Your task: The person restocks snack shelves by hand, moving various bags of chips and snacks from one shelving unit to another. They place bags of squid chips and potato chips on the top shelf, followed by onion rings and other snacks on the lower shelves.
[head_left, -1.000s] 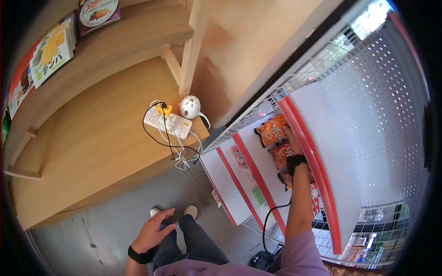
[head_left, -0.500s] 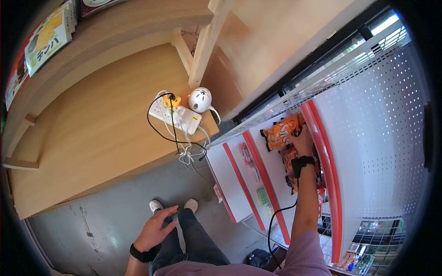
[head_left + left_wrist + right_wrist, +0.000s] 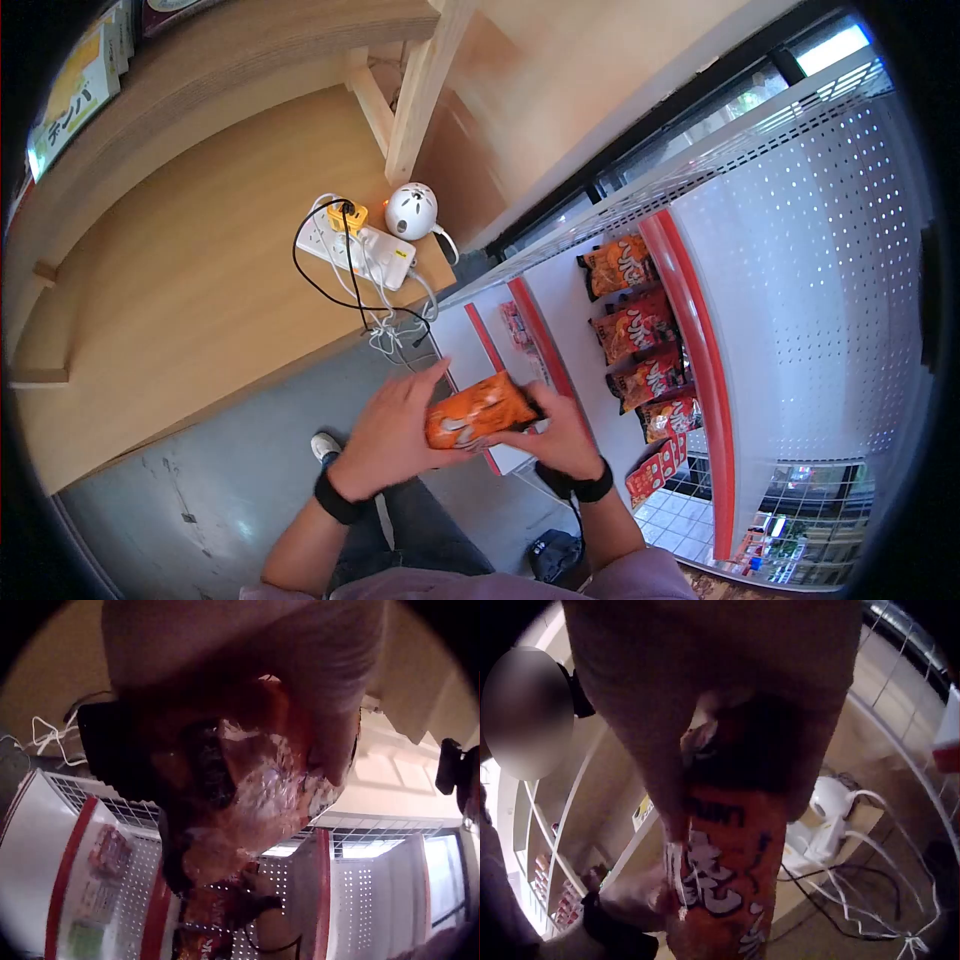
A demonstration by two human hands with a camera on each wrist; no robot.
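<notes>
Now both hands hold one orange snack bag [image 3: 480, 412] in front of the body, over the floor. Left hand [image 3: 392, 432] grips its left end, fingers curled round it; right hand [image 3: 556, 434] grips the right end from below, thumb side wrapped. Bag lies roughly level, tilted a bit, white print facing up.

Just right of the hands: white shelf with red edges [image 3: 690, 330], four more orange bags [image 3: 640, 335] in a row on it, well apart from the held one. Lower shelf tiers [image 3: 480, 350] sit right behind the held bag, touching or not, cannot tell. Up-left of the hands: wooden counter [image 3: 180, 290] with white power strip [image 3: 360, 255], yellow plug, white round device [image 3: 412, 210], tangled cables [image 3: 385, 325] hanging off the edge near the left hand. Shoe [image 3: 322, 446] beside the left wrist.
</notes>
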